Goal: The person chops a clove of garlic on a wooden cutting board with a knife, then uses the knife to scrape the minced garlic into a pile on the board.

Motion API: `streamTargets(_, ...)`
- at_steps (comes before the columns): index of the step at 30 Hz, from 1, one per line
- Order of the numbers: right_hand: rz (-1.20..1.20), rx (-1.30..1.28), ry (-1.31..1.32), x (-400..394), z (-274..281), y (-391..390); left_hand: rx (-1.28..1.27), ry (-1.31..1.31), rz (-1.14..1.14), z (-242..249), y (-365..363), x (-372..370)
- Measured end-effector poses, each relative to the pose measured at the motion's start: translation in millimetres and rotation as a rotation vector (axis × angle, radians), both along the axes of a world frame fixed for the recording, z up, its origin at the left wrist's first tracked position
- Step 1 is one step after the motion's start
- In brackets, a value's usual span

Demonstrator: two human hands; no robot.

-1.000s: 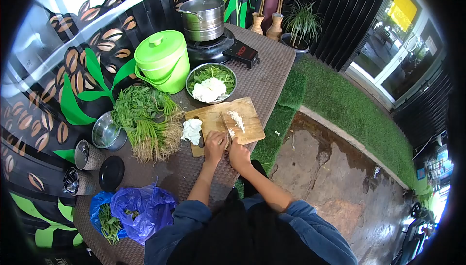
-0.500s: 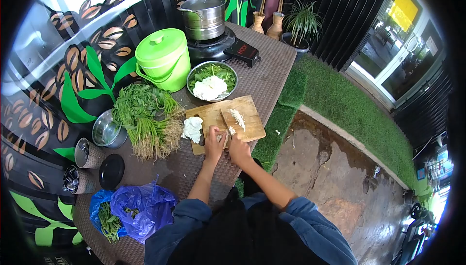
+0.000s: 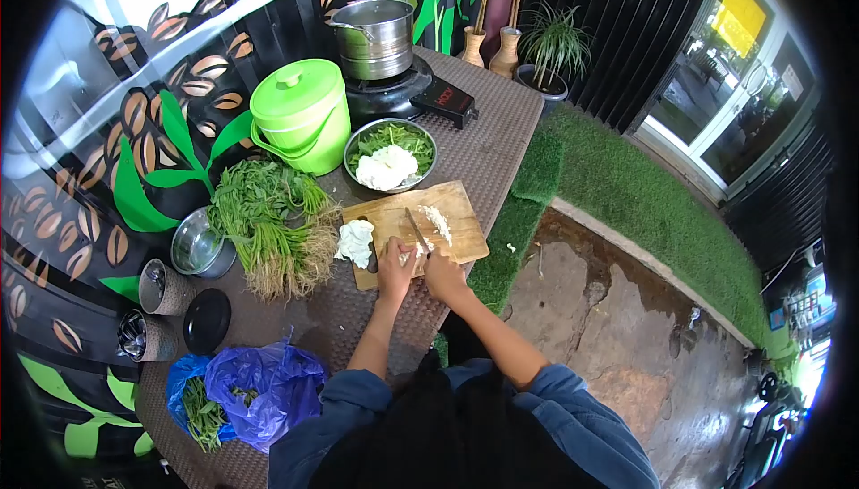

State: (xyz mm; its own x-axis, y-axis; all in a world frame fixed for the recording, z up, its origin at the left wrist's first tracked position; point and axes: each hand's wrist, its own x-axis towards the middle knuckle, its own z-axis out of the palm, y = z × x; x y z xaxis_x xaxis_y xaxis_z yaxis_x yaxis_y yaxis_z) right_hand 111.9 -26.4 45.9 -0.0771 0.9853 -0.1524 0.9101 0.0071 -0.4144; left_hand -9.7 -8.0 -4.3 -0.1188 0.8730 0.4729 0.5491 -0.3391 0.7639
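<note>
A wooden cutting board [image 3: 456, 212] lies at the table's front edge with chopped white bits [image 3: 437, 224] on it. My right hand [image 3: 444, 274] is closed round the handle of a knife [image 3: 416, 229], whose blade points up and left over the board. Beside the blade, my left hand [image 3: 395, 267] presses a small pale piece to the board with bent fingers; the piece is mostly hidden. A crumpled white item [image 3: 354, 240] rests at the board's left edge. Behind the board stands a metal bowl [image 3: 391, 187] of green leaves with a white lump [image 3: 386, 167] on top.
A green lidded bucket [image 3: 302, 118], a steel pot [image 3: 376, 40] on a black stove [image 3: 385, 95], and leafy greens with roots [image 3: 268, 221] stand behind and left. Further left are an empty-looking bowl [image 3: 204, 243], cups [image 3: 164, 287], a black lid [image 3: 207, 319] and a purple bag [image 3: 266, 391].
The knife blade has tilted, its side now showing more over the board. Both hands remain in almost the same place.
</note>
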Motion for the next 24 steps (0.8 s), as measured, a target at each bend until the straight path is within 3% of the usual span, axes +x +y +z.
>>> streamTargets(5,-0.07,-0.008,0.001,-9.1,-4.5,-6.1,-0.023,0.011,0.013,2.5,0.2,1.0)
streamTargets(9,0.108,0.039,-0.031,2.4,-6.3,8.3,0.052,0.012,0.029,1.8,0.3,1.3)
streamTargets(15,-0.079,-0.048,0.015,-15.1,-6.1,-8.1,0.04,0.019,0.035,4.5,0.3,0.9)
streamTargets(21,0.092,0.027,-0.011,-2.9,-0.1,0.4,0.039,0.005,0.036,2.1,0.5,0.8)
streamTargets(24,-0.065,-0.019,0.038,-12.3,-0.4,-15.9,0.05,0.017,0.045,-0.6,1.9,1.4)
